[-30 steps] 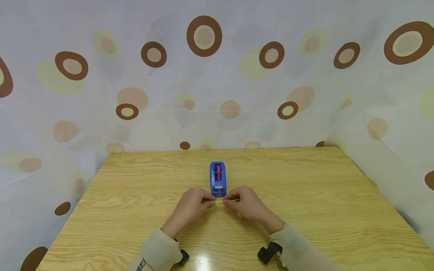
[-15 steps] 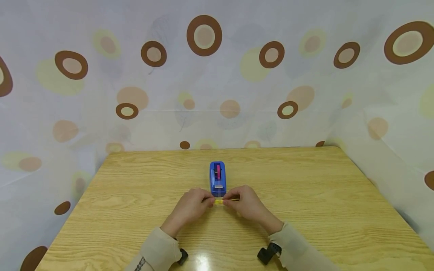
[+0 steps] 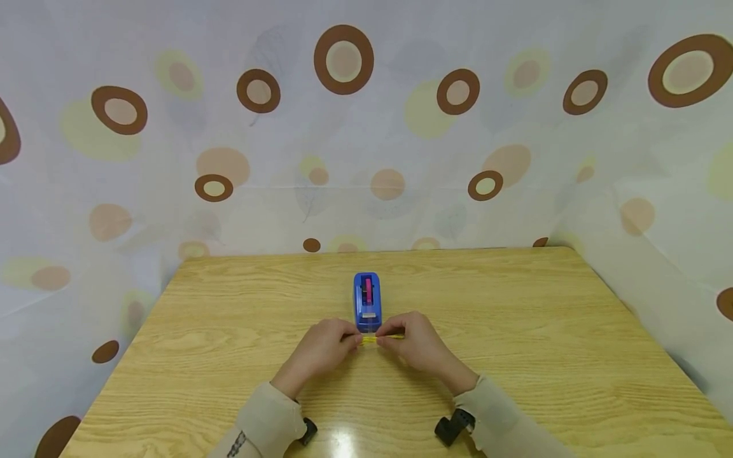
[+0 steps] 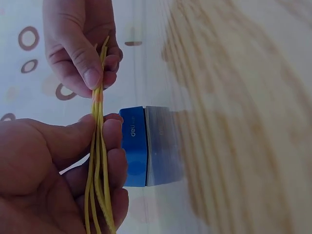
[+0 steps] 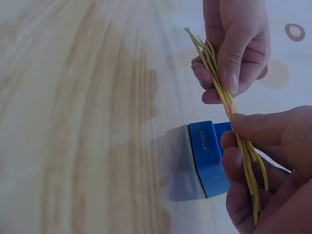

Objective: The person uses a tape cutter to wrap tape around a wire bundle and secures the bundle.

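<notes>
A bundle of thin yellow strands (image 3: 369, 340) runs between my two hands, just in front of a blue tape dispenser (image 3: 366, 299). My left hand (image 3: 323, 350) pinches it on one side between thumb and fingers; my right hand (image 3: 418, 343) pinches the other side. In the left wrist view, loose strand ends (image 4: 97, 190) lie along the left fingers. Strand ends (image 5: 253, 180) also trail over the right fingers in the right wrist view. A faint clear strip (image 3: 369, 328) seems to reach from the dispenser to the bundle. Whether it sticks there, I cannot tell.
The dispenser's pink roll (image 3: 369, 291) faces up, with a pale cutting edge (image 3: 369, 315) at its near end. Wood-grain table (image 3: 487, 299) spreads around the hands. A patterned cloth (image 3: 389, 127) hangs behind and at both sides.
The left fingertips have shifted very slightly left, so a bit more of the yellow bundle shows between the hands. The right hand and the dispenser stay almost still.
</notes>
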Available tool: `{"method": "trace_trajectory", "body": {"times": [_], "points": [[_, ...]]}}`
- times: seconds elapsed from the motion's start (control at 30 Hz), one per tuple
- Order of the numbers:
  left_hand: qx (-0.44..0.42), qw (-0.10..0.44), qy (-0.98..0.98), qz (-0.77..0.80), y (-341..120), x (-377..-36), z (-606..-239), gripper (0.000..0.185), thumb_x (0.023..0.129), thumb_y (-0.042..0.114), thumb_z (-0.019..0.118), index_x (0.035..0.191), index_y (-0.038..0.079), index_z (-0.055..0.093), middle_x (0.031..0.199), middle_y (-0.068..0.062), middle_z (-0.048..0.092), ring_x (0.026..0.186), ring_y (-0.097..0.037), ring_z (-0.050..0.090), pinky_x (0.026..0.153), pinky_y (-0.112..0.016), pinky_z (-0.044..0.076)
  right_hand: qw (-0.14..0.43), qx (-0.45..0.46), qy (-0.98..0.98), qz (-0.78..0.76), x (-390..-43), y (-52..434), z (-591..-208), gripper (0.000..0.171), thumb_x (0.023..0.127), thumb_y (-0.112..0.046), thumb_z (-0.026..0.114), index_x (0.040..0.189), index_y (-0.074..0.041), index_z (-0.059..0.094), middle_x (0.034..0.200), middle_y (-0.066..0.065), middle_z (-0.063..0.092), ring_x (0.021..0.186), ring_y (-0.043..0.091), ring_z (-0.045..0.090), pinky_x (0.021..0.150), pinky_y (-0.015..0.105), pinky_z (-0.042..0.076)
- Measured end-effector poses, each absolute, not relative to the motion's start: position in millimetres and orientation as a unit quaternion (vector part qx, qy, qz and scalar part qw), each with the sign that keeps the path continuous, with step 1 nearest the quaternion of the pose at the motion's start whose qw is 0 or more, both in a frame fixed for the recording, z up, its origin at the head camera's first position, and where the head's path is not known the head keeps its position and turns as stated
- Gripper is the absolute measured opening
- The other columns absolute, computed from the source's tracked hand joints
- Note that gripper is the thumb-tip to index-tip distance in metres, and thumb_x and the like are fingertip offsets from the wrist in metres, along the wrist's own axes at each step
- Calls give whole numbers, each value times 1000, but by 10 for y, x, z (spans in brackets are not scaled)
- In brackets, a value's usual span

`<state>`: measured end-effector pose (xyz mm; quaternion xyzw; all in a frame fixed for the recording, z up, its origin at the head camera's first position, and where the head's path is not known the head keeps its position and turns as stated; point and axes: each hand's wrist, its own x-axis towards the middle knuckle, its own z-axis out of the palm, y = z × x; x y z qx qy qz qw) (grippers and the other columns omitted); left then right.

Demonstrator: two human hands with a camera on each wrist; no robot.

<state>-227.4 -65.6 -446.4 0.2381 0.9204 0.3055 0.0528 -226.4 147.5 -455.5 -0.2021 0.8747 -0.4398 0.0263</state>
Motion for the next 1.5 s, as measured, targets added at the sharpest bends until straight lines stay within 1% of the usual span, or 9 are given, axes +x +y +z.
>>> {"method": "trace_trajectory", "body": {"times": [0.17,0.33,0.5,0.6,0.7,0.8,1.0,1.27,1.5], "points": [[230,46,922,309,-655,-2272,-4453,14,96,17,66,89,12,77,78,8,64,68,-9,54,67,-30,48,16,-211,876,-434,-2259,1477,-4567,5,89,-8,74,86,-10,77,85,-6,72,83,11,65,78,31,53],[224,30,923,311,-661,-2272,-4455,10,93,16,70,92,13,79,88,6,71,75,-8,59,72,-30,51,28,-213,873,-439,-2261,1484,-4561,6,91,-9,72,89,-10,78,88,-6,72,84,11,65,79,31,53],[217,25,920,324,-665,-2278,-4446,9,92,15,72,93,12,81,90,4,73,74,-5,59,69,-28,52,39,-221,872,-435,-2298,1493,-4531,9,94,-12,69,91,-11,77,88,-5,72,81,11,63,75,29,52],[219,16,920,324,-664,-2283,-4440,9,91,14,73,94,12,81,90,3,73,74,-5,58,67,-26,51,52,-227,870,-435,-2328,1498,-4511,12,95,-12,67,90,-10,77,86,-1,71,76,11,60,69,29,52],[224,9,920,322,-660,-2285,-4433,9,91,14,73,94,12,81,91,2,73,74,-5,59,66,-26,51,67,-228,869,-434,-2348,1500,-4487,13,96,-11,65,90,-8,76,86,3,72,74,12,60,68,30,52],[224,7,920,322,-654,-2287,-4431,9,90,14,73,95,12,81,91,1,74,76,-6,61,66,-26,52,83,-224,871,-429,-2358,1496,-4474,15,97,-11,63,91,-7,77,86,3,72,73,11,59,68,30,51],[223,2,917,330,-647,-2295,-4438,9,90,12,74,96,11,81,92,0,74,82,-10,66,68,-26,53,102,-218,872,-426,-2352,1477,-4456,19,98,-10,60,88,-4,76,79,2,68,67,11,54,65,30,48],[224,1,918,328,-642,-2291,-4460,8,89,12,74,94,12,81,92,1,74,82,-11,65,68,-27,53,80,-217,879,-417,-2333,1466,-4492,13,96,-7,64,92,-5,76,86,1,71,74,10,60,69,30,52],[228,4,917,327,-644,-2303,-4477,8,90,13,73,95,12,80,92,2,74,81,-10,64,70,-30,53,43,-216,885,-409,-2325,1441,-4494,10,93,-5,68,89,-7,77,88,-2,71,82,11,64,75,33,54]]}}
